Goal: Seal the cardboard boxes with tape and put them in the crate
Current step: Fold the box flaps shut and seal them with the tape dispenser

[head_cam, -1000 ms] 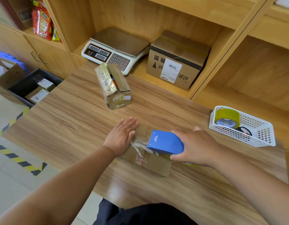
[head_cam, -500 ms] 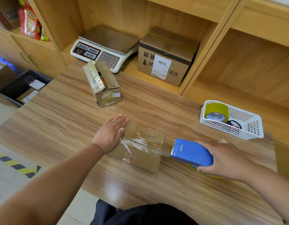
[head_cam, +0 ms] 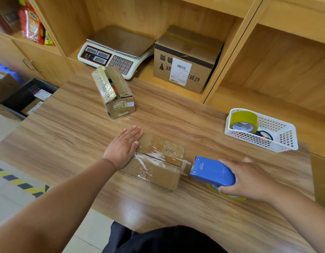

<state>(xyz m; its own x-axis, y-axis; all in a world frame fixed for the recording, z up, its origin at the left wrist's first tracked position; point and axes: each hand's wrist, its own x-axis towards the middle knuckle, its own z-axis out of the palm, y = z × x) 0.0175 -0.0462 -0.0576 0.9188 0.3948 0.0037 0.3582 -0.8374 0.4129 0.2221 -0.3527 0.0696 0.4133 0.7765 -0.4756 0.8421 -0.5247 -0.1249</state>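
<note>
A flat cardboard box (head_cam: 161, 172) lies on the wooden table (head_cam: 66, 136), its top seam covered with clear tape. My left hand (head_cam: 124, 147) presses flat on the box's left end, fingers straight. My right hand (head_cam: 249, 179) grips a blue tape dispenser (head_cam: 212, 171) just off the box's right end; a strip of tape still joins its toothed edge to the box. A second small box (head_cam: 117, 95) with its flaps standing open sits farther back. A dark crate (head_cam: 15, 99) holding parcels stands on the floor to the left.
A white basket (head_cam: 278, 141) with a yellowish tape roll (head_cam: 244, 121) and scissors sits at the right. On the shelf behind are a weighing scale (head_cam: 114, 53) and a sealed labelled carton (head_cam: 185, 61). The table's left edge drops to a floor with hazard stripes.
My right hand has drawn the dispenser rightwards across the box top and past its right end, laying tape along the seam. My left hand has stayed pressed on the left end.
</note>
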